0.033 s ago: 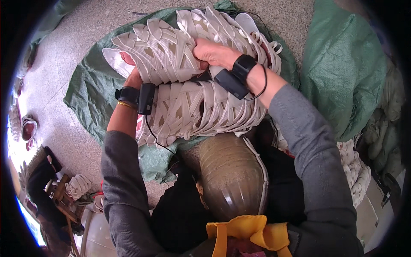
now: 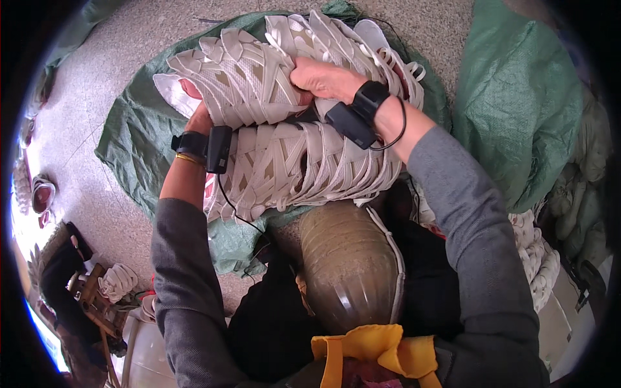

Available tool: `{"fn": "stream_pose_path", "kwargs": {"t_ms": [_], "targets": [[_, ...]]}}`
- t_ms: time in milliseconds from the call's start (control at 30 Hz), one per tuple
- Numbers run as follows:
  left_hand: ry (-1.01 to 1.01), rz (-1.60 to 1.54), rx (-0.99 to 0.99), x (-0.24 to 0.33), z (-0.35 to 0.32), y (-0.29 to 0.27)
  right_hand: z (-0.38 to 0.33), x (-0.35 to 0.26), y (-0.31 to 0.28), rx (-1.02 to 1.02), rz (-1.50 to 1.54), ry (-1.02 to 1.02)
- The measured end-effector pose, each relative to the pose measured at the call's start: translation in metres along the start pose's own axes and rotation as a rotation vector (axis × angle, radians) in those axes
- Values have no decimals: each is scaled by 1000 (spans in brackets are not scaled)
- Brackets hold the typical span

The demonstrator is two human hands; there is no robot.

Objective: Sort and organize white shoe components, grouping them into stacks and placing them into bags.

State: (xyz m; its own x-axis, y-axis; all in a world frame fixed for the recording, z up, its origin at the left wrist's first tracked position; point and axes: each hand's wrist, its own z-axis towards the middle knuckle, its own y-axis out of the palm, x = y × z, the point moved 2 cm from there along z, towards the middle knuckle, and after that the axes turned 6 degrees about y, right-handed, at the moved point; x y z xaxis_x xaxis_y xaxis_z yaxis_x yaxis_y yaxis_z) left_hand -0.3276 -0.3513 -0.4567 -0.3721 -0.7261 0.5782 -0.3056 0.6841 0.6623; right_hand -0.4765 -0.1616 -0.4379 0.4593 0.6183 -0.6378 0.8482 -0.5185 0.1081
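Observation:
A nested stack of white and beige shoe uppers [image 2: 242,77] lies between my two hands at the back of the pile. My left hand [image 2: 201,118] grips its left end; most of the fingers are hidden behind the uppers. At its right end my right hand [image 2: 323,79] is closed, with the fingertips tucked out of sight into the stack. A second stack of uppers [image 2: 352,48] lies right behind my right hand. Nearer to me rests another row of nested uppers [image 2: 272,161], below both wrists.
Under the stacks is a green woven sheet [image 2: 132,139] on the speckled floor [image 2: 77,123]. A large green sack [image 2: 511,103] stands at the right. A brownish translucent rounded object [image 2: 346,265] sits between my legs. Bundled uppers [image 2: 533,258] lie at the lower right, a wooden stool [image 2: 97,297] at the left.

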Motion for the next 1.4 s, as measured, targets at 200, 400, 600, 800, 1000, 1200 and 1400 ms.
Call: {"fn": "stream_pose_path", "kwargs": {"t_ms": [200, 400, 600, 800, 1000, 1200, 1400], "targets": [[3, -6, -24, 1, 1, 2, -25, -31, -9, -55, -192, -139], [4, -16, -39, -2, 1, 3, -69, -57, -6, 363, -867, -458], [4, -27, -84, -8, 10, 12, -96, -64, -12, 388, -1044, -590], [40, -55, -38, -20, 21, 26, -106, -91, -53, 646, -938, -708], [30, -23, 113, -21, 17, 30, -89, -31, -106, 567, -997, -304], [-5, 57, 109, -18, 20, 22, -82, -30, -66, 779, -1008, -589], [-125, -106, -120, -3, 4, -15, -78, -57, -33, 790, -774, -863]]}}
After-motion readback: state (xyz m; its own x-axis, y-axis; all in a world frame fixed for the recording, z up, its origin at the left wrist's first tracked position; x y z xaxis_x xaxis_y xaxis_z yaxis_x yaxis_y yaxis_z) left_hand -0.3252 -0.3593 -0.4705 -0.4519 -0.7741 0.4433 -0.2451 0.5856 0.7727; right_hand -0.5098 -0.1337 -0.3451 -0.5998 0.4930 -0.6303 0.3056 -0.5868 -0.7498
